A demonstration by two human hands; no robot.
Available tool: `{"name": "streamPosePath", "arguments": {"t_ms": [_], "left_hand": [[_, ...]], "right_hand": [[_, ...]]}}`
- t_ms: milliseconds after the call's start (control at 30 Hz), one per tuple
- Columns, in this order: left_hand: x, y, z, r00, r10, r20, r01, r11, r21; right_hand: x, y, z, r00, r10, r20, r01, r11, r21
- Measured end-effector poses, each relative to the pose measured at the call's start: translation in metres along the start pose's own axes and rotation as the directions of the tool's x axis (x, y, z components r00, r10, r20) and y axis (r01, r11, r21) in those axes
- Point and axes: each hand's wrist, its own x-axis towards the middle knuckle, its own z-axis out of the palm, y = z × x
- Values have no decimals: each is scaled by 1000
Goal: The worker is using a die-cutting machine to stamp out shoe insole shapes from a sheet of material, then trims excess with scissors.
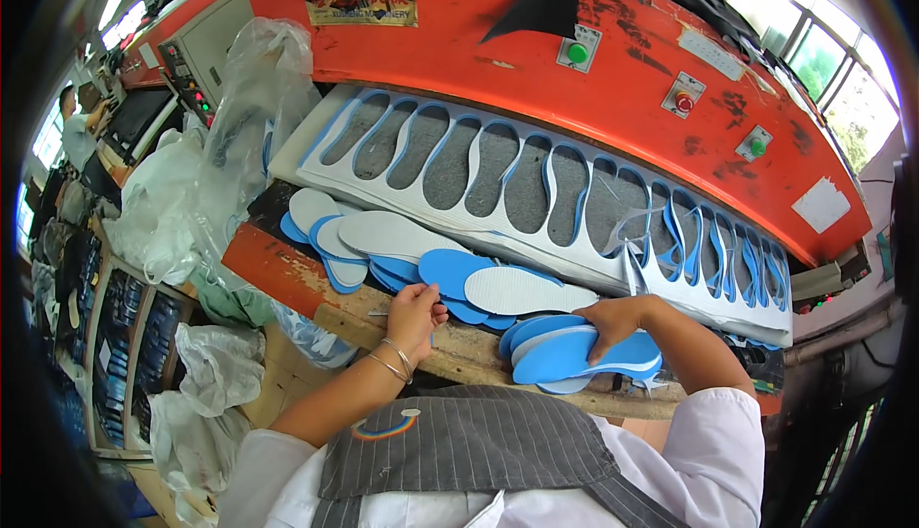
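Observation:
My right hand (615, 322) grips a fanned stack of blue and white insoles (550, 356) at the bench's front edge, thumb on top. My left hand (414, 320) is closed, its fingertips pinched beside a pile of blue insoles (450, 269). A sliver of blue shows below its fingers; what they hold is hard to make out. Between the hands lies a white ribbed insole (522, 292), partly over blue ones. Further left, more grey-white insoles (392, 234) overlap. Behind them stretches a white sheet (431, 195) with rows of insole-shaped holes.
Over the sheet stands a red machine (450, 40) with a green button (576, 52) and a red button (683, 101). The worn wooden bench edge (469, 360) runs before me. Clear plastic bags (254, 97) crowd the left, near a shelf rack (134, 356). Another person (81, 135) stands far left.

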Motion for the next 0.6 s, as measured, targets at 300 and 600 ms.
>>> {"name": "streamPosePath", "arguments": {"t_ms": [300,600], "left_hand": [[35,38,-35,900,336,-279,-333,941,62],[37,33,-36,941,143,-306,-128,989,69]], "right_hand": [[44,-46,-33,886,-120,-448,238,946,218],[73,-74,-19,947,-119,-298,135,990,33]]}}
